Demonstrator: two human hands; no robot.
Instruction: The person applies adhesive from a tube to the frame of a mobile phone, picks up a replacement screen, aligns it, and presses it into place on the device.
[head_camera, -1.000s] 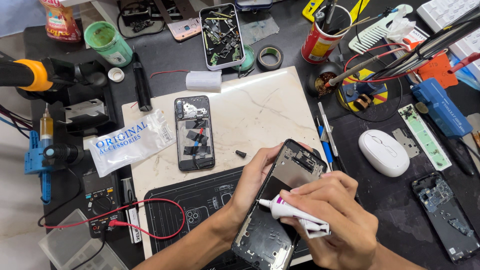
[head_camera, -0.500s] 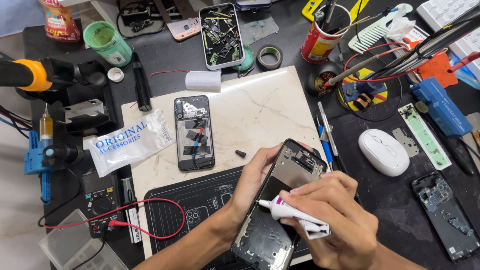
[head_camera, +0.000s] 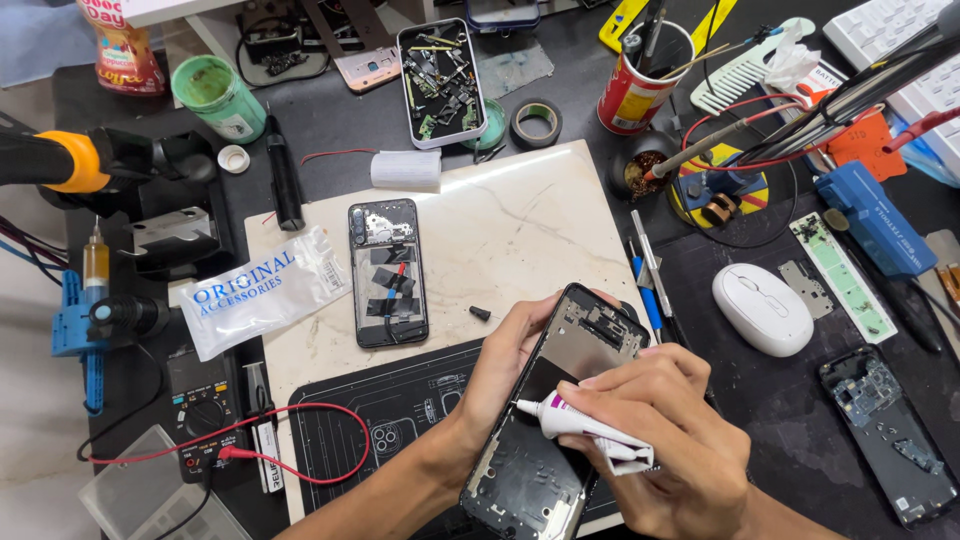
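1. While the left hand (head_camera: 505, 355) grips the left edge of an opened phone frame (head_camera: 555, 420) in the lower middle of the frame, its fingers are curled round the frame's side and its thumb lies on the inner face.
2. That phone frame is tilted, its top end toward the upper right, and it sits over a dark work mat (head_camera: 400, 420) printed with phone outlines.
3. Closed round a small white glue tube (head_camera: 585, 428), the right hand (head_camera: 670, 440) holds the tube's pale nozzle at the frame's dark inner surface, near its middle; whether the tip touches cannot be told.
4. Left of centre, a second opened phone (head_camera: 388, 272) lies flat on a pale marble-look slab (head_camera: 520, 215), well apart from both hands.
5. A tiny black part (head_camera: 480, 313) lies on the slab between that phone and the left hand.
6. A clear printed bag (head_camera: 262, 290) rests at the slab's left edge, partly on the desk (head_camera: 330, 115).
7. Right of the hands, a white mouse (head_camera: 763, 308) sits on the dark desk, with another opened phone (head_camera: 888, 435) in the lower right corner.
8. At top centre stands a white tray of small parts (head_camera: 440, 80), a roll of tape (head_camera: 536, 122) just beside it, and a red-and-yellow can (head_camera: 632, 92) holding tools farther right.
9. A multimeter (head_camera: 205, 410) with red leads (head_camera: 290, 440) lies at lower left.
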